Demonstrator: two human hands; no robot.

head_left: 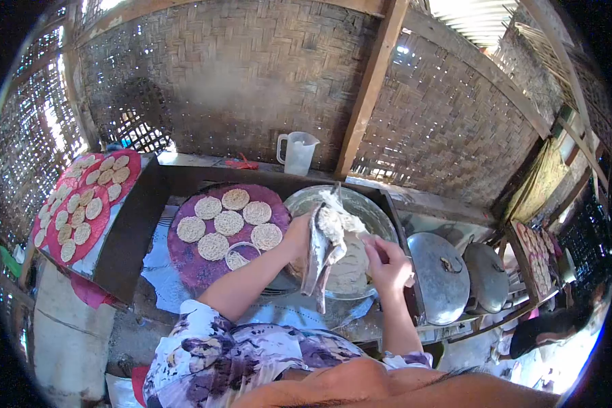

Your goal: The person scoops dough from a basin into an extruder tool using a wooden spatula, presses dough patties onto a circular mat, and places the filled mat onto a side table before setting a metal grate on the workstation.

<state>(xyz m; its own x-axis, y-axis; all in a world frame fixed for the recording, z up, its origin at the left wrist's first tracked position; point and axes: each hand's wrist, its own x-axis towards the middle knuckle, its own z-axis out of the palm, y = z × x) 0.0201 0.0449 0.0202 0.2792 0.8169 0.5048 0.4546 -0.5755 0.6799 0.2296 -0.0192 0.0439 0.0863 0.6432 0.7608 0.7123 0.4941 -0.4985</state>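
The left hand [298,238] clasped a long grey tool [315,257] laden with pale dough [331,226], pointing near-to-far over the left side of a round metal basin [374,209]; the right hand [390,266], half-curled, was just beside, its hold unclear.

The scene is covered by a single head view, aimed forward and down from above the wearer's shirt [265,347], which is caught close at the lower edge. The basin [299,202] is seen from above, near the middle, with the left hand [298,238] and right hand [389,267] at close range. The wall [251,88] is faced farther off, its post [374,88] shown slanting. A wide, curved field is taken in, ringed by dark corners.
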